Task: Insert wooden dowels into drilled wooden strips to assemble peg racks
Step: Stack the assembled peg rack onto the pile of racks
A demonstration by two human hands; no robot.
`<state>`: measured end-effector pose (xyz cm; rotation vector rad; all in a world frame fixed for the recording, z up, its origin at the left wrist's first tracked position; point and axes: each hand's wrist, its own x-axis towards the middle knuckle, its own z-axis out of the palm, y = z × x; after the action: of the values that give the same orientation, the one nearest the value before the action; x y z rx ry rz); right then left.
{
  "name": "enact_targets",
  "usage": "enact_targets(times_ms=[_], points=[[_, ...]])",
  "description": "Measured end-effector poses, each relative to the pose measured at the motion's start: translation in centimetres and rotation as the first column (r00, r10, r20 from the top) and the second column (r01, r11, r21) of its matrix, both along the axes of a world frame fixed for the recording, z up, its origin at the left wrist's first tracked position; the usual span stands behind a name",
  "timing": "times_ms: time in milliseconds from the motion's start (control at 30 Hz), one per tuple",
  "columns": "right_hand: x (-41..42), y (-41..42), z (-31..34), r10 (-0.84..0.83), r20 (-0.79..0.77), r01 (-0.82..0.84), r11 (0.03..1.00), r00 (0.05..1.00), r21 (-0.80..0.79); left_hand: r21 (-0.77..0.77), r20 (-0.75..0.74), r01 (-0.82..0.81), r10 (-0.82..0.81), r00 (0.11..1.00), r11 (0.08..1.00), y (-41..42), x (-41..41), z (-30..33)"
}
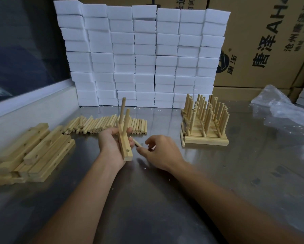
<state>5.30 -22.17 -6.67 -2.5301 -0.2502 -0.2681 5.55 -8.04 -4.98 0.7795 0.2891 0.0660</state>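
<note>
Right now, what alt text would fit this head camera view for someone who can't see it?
A left hand holds a drilled strip with two dowels upright in it, while the right hand brings a third dowel toward its open hole. On the metal table lie loose dowels, spare strips and finished racks.

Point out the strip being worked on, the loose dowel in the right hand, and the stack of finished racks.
strip (125,148), head view, on its upper face near the empty hole.
loose dowel (135,142), head view, on its shaft.
stack of finished racks (206,142), head view, on the base strip's front edge.
</note>
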Motion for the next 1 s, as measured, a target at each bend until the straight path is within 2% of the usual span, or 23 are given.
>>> enact_targets(times_ms=[67, 167, 233, 300, 367, 467, 567, 667, 733, 800, 933, 1000], points=[[0.2, 0.5, -0.1, -0.012, 0.019, 0.013, 0.999, 1.000, -0.045, -0.010, 0.017, 0.000, 0.000, 1.000, 1.000, 0.0, 0.0, 0.2], [0.3, 0.3, -0.4, -0.035, 0.016, 0.035, 0.999, 0.999, -0.019, -0.013, 0.045, 0.011, -0.010, 0.999, 1.000, -0.2, 0.1, 0.4], [0.3, -0.1, -0.5, -0.062, 0.019, 0.061, 0.997, 0.998, 0.044, -0.004, 0.044, 0.003, -0.003, 0.999, 1.000, -0.4, 0.1, 0.5], [0.3, -0.7, -0.5, -0.088, 0.013, 0.084, 0.978, 0.996, 0.189, 0.027, 0.028, -0.022, 0.021, 0.999, 0.999, -0.3, 0.2, 0.4], [0.3, -1.4, -0.4, -0.085, -0.031, 0.090, 0.906, 0.996, 0.414, 0.073, 0.008, -0.043, 0.043, 0.999, 0.996, -0.2, 0.3, 0.2], [0.2, -2.4, 0.0, -0.026, -0.109, 0.097, 0.692, 0.994, 0.715, 0.119, -0.022, -0.054, 0.057, 0.998, 0.991, -0.3, 0.4, 0.0], [0.1, -3.0, 0.3, 0.019, -0.156, 0.128, 0.481, 0.988, 0.867, 0.127, -0.028, -0.037, 0.041, 0.999, 0.991, -0.4, 0.4, -0.1], [0.3, -3.4, 0.6, 0.059, -0.169, 0.141, 0.328, 0.984, 0.934, 0.147, -0.028, -0.012, 0.016, 0.999, 0.989, -0.3, 0.4, -0.2], [0.3, -3.5, 0.6, 0.061, -0.157, 0.133, 0.291, 0.986, 0.948, 0.157, -0.036, -0.010, 0.016, 0.999, 0.988, -0.3, 0.5, -0.2], [0.4, -3.6, 0.7, 0.053, -0.153, 0.130, 0.297, 0.987, 0.946, 0.166, -0.042, -0.014, 0.021, 0.999, 0.986, -0.2, 0.5, -0.3], [0.2, -3.6, 1.2, 0.139, -0.150, 0.109, 0.266, 0.979, 0.958, 0.186, -0.041, -0.019, 0.027, 0.999, 0.982, -0.4, 0.3, -0.3], [0.0, -3.5, 1.4, 0.166, -0.162, 0.124, 0.216, 0.973, 0.968, 0.192, -0.039, -0.025, 0.033, 0.999, 0.981, -0.6, 0.3, -0.3]])
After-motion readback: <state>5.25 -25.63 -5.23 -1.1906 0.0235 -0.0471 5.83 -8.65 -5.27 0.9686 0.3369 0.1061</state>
